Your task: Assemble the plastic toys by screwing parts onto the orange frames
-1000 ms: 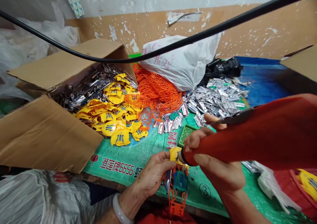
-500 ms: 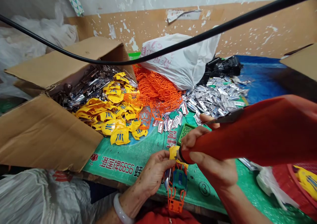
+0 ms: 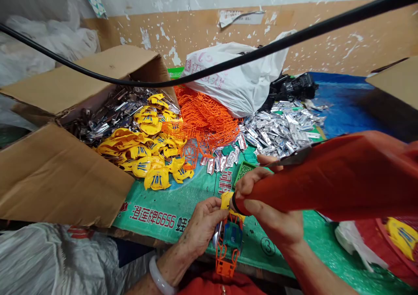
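Tool work on the yellow plastic piece [image 3: 225, 199]: left hand [image 3: 201, 226] pinching it, right hand [image 3: 277, 220] gripping the red tapered tool [image 3: 297, 190] against it; next needs steady alignment.

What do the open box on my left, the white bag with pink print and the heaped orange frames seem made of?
Open box: matte brown cardboard, by its creased flaps. White bag: thin plastic, faintly glossy, by its crinkles, possibly woven. Orange frames: probably moulded plastic, smooth, by their even colour and slim bars; coated metal possible.
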The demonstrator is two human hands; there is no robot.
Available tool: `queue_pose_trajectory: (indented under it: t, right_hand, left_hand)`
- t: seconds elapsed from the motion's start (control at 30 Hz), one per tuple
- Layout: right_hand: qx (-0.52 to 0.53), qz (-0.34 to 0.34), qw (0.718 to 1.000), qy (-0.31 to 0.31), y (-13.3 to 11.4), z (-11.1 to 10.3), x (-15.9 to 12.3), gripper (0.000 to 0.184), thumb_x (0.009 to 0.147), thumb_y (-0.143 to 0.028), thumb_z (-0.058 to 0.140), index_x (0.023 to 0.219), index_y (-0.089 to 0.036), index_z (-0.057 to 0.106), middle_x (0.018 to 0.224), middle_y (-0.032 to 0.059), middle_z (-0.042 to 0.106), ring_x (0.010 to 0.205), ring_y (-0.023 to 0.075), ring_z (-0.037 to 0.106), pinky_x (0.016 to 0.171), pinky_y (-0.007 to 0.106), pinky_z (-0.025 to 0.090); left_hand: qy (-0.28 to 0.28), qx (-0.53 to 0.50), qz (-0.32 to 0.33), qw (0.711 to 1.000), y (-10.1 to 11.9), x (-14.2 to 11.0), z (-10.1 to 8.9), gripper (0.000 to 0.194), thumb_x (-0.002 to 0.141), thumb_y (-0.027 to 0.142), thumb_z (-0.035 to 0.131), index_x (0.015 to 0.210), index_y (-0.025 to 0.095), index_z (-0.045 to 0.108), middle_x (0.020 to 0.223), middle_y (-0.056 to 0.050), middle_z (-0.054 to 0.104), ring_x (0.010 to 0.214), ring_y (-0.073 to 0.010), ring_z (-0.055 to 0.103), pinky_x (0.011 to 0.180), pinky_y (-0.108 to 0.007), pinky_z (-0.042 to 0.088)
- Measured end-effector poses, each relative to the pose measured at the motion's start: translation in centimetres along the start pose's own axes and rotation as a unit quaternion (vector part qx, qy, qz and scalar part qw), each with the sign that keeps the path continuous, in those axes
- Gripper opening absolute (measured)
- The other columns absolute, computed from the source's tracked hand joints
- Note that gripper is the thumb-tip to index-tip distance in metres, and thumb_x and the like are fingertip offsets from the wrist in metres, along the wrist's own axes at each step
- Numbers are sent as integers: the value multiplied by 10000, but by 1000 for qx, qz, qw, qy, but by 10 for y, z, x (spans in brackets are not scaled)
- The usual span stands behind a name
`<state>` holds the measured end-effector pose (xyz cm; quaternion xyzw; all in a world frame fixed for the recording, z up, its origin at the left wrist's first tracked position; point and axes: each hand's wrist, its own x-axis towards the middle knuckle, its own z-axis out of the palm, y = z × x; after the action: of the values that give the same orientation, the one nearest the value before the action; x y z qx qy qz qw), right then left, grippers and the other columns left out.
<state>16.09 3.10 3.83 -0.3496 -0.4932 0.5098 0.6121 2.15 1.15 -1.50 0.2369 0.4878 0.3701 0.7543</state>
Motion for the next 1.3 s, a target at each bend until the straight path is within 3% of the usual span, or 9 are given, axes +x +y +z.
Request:
queue_pose_trajectory:
  t: [0.13,0.3,0.5,0.67,0.83,1.03,1.3]
  right_hand:
    - [-13,-12,1000,-4,3,0,0,582,645,-107,720,1119,-334,470,727,-49,577,655,165,580,641,333,510]
    - [0,-19,1000,-6,6,3,0,385,663,-107,690,948,-301,518,743,-39,564,678,161,574,646,342,504]
    - [-2,-15,1000,24,8,6,0,347,628,-150,729,896,-272,545,713,-33,564,646,164,570,611,350,513]
    - [-2,-36,998,44,-17,5,6,147,629,-155,717,669,-223,593,647,-22,561,604,155,563,561,330,510]
    - [-26,-71,990,121,-48,-9,14,111,581,-175,733,573,-182,622,580,-9,563,553,149,562,417,259,456]
    - [-115,-58,969,210,-40,-33,11,136,559,-193,795,600,-168,668,628,-14,615,485,109,530,416,255,444]
    - [-173,-59,960,214,-37,-44,-2,169,574,-244,796,643,-162,666,640,-8,624,492,117,539,437,275,466]
  left_hand:
    - [5,2,6,1000,-2,1,-1,285,588,289,794,778,116,670,605,-7,667,501,-107,558,500,-209,399]
    - [13,-1,21,1000,-5,1,0,297,596,294,790,798,113,670,615,-12,677,513,-109,563,500,-204,403]
    - [5,-11,50,999,-10,1,-2,250,635,287,779,790,129,663,637,3,672,519,-100,557,536,-213,433]
    - [25,-24,35,999,-2,-3,-11,238,630,250,788,779,122,654,685,-17,703,548,-109,594,535,-209,466]
    - [28,-68,57,996,13,-8,-29,193,643,183,786,776,119,661,755,-44,733,655,-137,657,626,-225,528]
    - [-1,-75,83,994,23,-16,-36,186,682,137,740,853,107,674,811,-63,738,685,-149,675,657,-233,542]
    - [19,-94,121,988,29,-27,-46,191,697,105,700,886,93,672,832,-71,743,717,-161,685,675,-246,558]
